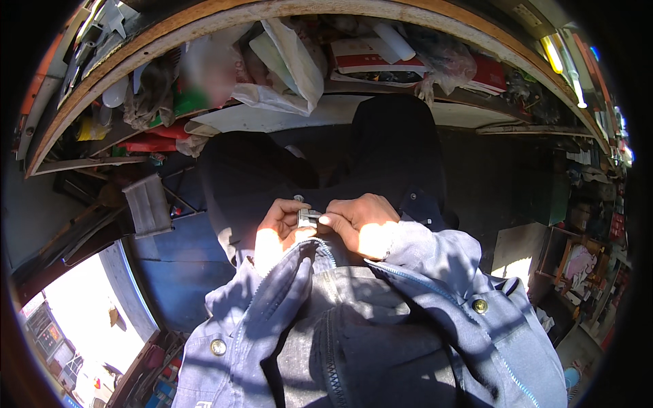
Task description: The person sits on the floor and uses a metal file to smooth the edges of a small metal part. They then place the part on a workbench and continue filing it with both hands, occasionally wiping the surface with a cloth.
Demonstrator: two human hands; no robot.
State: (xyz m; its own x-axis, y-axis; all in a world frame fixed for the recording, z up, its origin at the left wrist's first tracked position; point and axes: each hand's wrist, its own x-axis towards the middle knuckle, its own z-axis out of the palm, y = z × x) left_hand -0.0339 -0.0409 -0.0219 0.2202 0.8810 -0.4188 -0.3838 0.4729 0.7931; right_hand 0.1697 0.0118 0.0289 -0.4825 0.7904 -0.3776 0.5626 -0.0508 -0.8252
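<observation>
My left hand [279,224] holds a small silvery metal part [307,218] between thumb and fingers, just above my lap. A round metal end [299,198] shows beyond the fingertips; whether it belongs to the same part I cannot tell. From the other side, my right hand [361,218] pinches a thin piece at the part's edge between thumb and curled fingers. What lies inside that grip is hidden. Both hands are close together, over dark trousers [255,168] and in front of an open grey zipped jacket [234,326].
A workbench edge [326,7] curves above my knees. Beneath it, a shelf holds plastic bags [296,66], a red-and-white carton [372,61] and a white roll [395,43]. A folding stool [149,204] stands at left, near a bright doorway [97,301]. Crowded shelves [581,255] line the right.
</observation>
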